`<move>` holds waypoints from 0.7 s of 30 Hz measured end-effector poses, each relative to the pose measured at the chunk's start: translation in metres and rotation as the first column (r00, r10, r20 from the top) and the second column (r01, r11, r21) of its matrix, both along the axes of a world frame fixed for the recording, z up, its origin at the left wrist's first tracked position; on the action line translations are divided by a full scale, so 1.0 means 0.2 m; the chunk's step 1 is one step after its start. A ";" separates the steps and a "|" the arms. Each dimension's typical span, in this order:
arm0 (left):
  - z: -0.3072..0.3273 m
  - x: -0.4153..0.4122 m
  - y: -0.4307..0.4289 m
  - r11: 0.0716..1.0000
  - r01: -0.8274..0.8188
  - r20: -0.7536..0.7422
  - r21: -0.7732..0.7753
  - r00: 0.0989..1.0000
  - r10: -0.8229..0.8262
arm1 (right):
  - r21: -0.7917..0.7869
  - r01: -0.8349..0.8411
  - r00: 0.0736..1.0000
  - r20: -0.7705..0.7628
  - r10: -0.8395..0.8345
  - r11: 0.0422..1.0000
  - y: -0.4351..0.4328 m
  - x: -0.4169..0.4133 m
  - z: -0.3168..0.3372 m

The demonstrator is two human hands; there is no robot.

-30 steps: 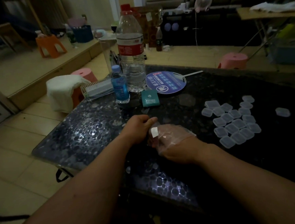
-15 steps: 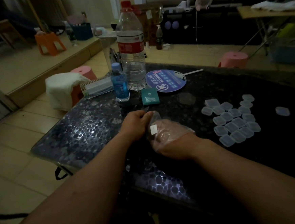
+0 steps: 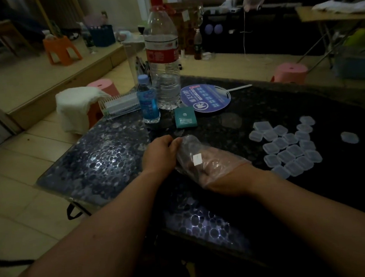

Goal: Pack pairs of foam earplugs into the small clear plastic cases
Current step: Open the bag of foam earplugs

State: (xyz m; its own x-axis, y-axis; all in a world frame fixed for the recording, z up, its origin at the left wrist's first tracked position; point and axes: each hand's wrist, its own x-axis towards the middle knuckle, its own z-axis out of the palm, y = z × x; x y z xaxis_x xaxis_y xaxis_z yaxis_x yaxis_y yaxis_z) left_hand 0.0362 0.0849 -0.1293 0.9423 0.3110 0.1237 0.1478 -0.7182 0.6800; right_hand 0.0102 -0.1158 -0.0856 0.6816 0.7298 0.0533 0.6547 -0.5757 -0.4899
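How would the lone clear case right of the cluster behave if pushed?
The lone clear case looks small and thin-walled, so probably very light. Lying flat on the glossy table, it would likely slide, not tip or roll. Smooth plastic may slip when pinched.

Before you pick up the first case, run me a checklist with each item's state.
1. Fit of the clear plastic glove on the right hand: cannot tell; the left hand pinches its tip.
2. Freedom of the left hand: not ok, it grips the glove.
3. Stock of small clear cases: ok, clustered on the table to the right of both hands.
4. Lids of the cases open: cannot tell, too dim.
5. Supply of foam earplugs in view: not ok, none visible.
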 end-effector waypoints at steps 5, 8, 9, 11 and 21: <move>-0.03 0.00 -0.03 0.995 -0.059 -0.005 0.074 0.998 0.060 | -0.004 -0.045 0.996 0.071 0.045 0.999 -0.05 0.04 -0.02; -0.05 0.01 -0.04 0.985 -0.071 -0.022 0.155 0.997 0.076 | -0.068 -0.059 0.995 0.071 0.063 0.996 -0.04 0.09 -0.07; -0.05 0.01 -0.04 0.981 -0.082 -0.019 0.177 0.996 0.086 | -0.100 -0.045 0.996 0.073 0.053 0.994 -0.04 0.10 -0.08; -0.06 0.01 -0.04 0.973 -0.108 -0.009 0.204 0.994 0.112 | -0.138 -0.039 0.994 0.095 0.052 0.990 -0.08 0.11 -0.12; -0.03 -0.05 -0.11 0.933 0.020 0.206 0.360 0.973 -0.100 | -0.034 -0.016 0.987 0.157 0.021 0.999 -0.16 0.08 -0.20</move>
